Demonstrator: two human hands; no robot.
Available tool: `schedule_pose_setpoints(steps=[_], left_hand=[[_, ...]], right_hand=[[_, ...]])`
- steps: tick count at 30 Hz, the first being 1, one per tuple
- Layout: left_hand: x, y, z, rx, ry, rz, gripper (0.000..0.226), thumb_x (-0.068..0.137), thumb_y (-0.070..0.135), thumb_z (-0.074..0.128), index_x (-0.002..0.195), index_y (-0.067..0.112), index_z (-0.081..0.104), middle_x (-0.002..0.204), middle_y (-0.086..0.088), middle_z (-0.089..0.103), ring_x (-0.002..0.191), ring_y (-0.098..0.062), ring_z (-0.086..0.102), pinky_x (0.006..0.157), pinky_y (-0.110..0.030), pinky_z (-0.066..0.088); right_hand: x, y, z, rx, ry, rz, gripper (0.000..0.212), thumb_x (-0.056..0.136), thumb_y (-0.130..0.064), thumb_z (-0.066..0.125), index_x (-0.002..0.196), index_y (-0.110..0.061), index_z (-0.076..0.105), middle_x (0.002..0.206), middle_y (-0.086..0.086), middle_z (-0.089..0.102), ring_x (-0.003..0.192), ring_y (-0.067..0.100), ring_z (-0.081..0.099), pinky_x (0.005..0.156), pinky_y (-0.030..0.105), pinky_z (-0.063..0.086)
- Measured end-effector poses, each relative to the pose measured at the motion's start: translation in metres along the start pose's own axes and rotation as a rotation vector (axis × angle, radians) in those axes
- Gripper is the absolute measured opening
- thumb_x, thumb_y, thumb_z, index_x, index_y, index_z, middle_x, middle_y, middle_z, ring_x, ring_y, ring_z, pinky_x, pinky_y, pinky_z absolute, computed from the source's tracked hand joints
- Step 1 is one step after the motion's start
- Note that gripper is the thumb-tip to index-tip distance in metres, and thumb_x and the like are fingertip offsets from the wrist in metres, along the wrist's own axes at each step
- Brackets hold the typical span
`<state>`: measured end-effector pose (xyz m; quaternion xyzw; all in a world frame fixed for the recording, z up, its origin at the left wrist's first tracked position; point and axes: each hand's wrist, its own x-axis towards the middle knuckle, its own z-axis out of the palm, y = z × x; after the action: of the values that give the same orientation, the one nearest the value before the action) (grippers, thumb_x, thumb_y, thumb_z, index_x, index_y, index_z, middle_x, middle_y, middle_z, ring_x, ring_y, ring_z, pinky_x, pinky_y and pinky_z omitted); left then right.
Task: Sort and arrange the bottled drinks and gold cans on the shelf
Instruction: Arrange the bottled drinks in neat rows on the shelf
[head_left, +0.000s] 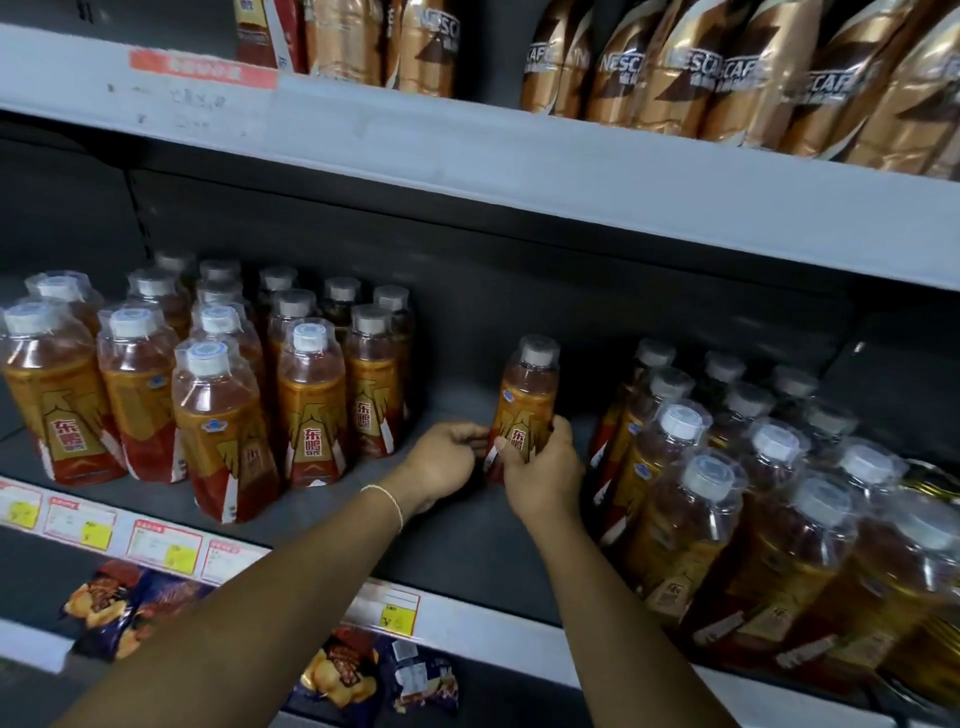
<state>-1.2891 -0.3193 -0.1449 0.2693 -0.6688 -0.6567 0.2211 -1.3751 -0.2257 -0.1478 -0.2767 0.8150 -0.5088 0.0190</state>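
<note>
One orange-labelled drink bottle (525, 400) with a grey cap stands upright alone in the middle of the dark shelf (457, 540). My right hand (540, 470) is wrapped around its lower half. My left hand (441, 460) sits at the bottle's lower left, fingertips touching its base. A group of the same bottles (218, 395) stands to the left, another group (727, 483) to the right. Gold cans (930, 488) show only as a sliver at the far right, behind the right group.
The upper shelf carries gold Nescafé bottles (691, 73) and a red carton (265, 31). Price tags (161, 543) line the shelf's front edge. Snack bags (119, 603) lie on the shelf below. Bare shelf floor lies on both sides of the held bottle.
</note>
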Motion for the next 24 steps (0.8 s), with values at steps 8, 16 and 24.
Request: schedule_pose_setpoints(steps=[8,16,24], left_hand=[[0.001,0.005,0.000,-0.013,0.023,-0.057,0.044,0.090,-0.017,0.034,0.111,0.005,0.066,0.115,-0.018,0.068,0.098,-0.018,0.068,0.081,-0.026,0.056],[0.004,0.015,-0.015,-0.004,-0.016,-0.086,0.038,0.096,-0.009,0.032,0.122,0.003,0.058,0.127,-0.018,0.062,0.101,-0.017,0.064,0.084,-0.026,0.052],[0.013,0.008,-0.034,0.050,-0.005,-0.094,0.037,0.095,-0.010,0.036,0.122,0.003,0.057,0.127,-0.017,0.060,0.104,-0.021,0.061,0.097,-0.035,0.048]], right_hand=[[0.000,0.008,0.010,-0.058,0.009,0.022,0.064,0.088,-0.027,0.071,0.141,-0.007,0.042,0.128,0.014,0.061,0.117,0.032,0.059,0.097,0.039,0.049],[0.012,0.001,0.022,-0.068,0.050,0.052,0.055,0.086,-0.025,0.073,0.132,-0.009,0.048,0.120,0.013,0.065,0.108,0.031,0.063,0.091,0.041,0.052],[0.031,-0.006,0.033,-0.141,0.050,0.085,0.053,0.086,-0.025,0.073,0.129,-0.005,0.048,0.121,0.016,0.064,0.110,0.034,0.062,0.089,0.037,0.049]])
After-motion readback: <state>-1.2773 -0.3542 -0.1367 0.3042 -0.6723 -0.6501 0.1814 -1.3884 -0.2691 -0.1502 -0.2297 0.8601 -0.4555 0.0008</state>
